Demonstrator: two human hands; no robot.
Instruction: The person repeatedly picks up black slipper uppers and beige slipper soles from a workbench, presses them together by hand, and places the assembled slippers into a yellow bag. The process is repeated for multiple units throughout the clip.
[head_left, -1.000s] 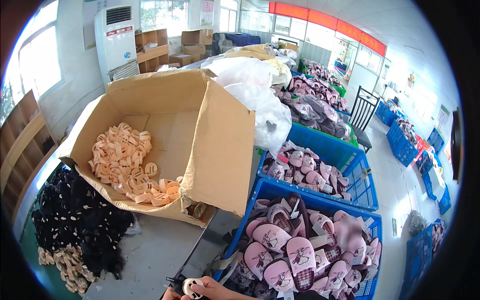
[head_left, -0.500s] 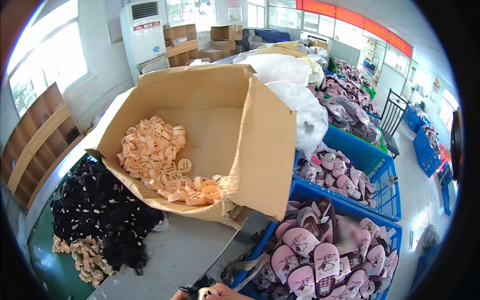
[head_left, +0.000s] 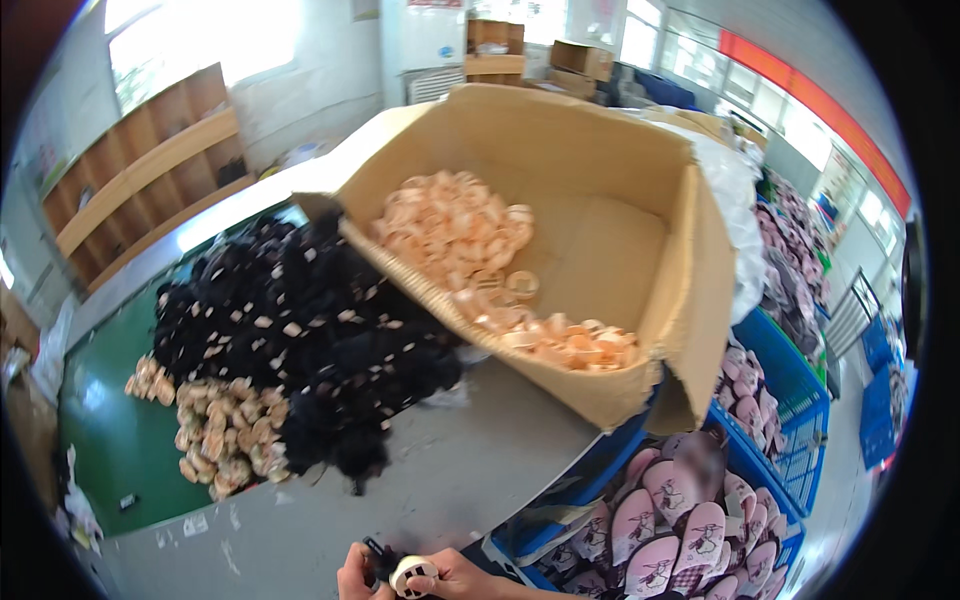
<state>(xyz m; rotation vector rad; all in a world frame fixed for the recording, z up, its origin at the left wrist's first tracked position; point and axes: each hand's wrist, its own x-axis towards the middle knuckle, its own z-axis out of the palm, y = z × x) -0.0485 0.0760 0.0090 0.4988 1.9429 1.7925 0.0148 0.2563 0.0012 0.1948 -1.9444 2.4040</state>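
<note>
At the bottom edge, over the near side of the grey tabletop point(head_left: 480, 440), my two hands are close together. My right hand point(head_left: 455, 574) is closed on a round cream piece point(head_left: 411, 577) with dark slots, the thumb lying on its face. My left hand point(head_left: 360, 574), fingers bent, grips a small black piece point(head_left: 383, 562) pressed against the cream one. Its exact kind is hard to make out. Beyond them lie a heap of black fuzzy pieces point(head_left: 290, 320) with pale tabs and a pile of tan roundish pieces point(head_left: 225, 430).
An open cardboard box point(head_left: 600, 230) holds peach slotted plastic rings point(head_left: 450, 225). Blue crates point(head_left: 800, 390) of pink slippers point(head_left: 655, 560) line the right side. The table's left part is green point(head_left: 110, 400). Wooden shelves point(head_left: 150, 180) lean by the window.
My view has swung left and down, so the box and crates sit further right. More of my hands shows, still holding the cream piece and the black piece together.
</note>
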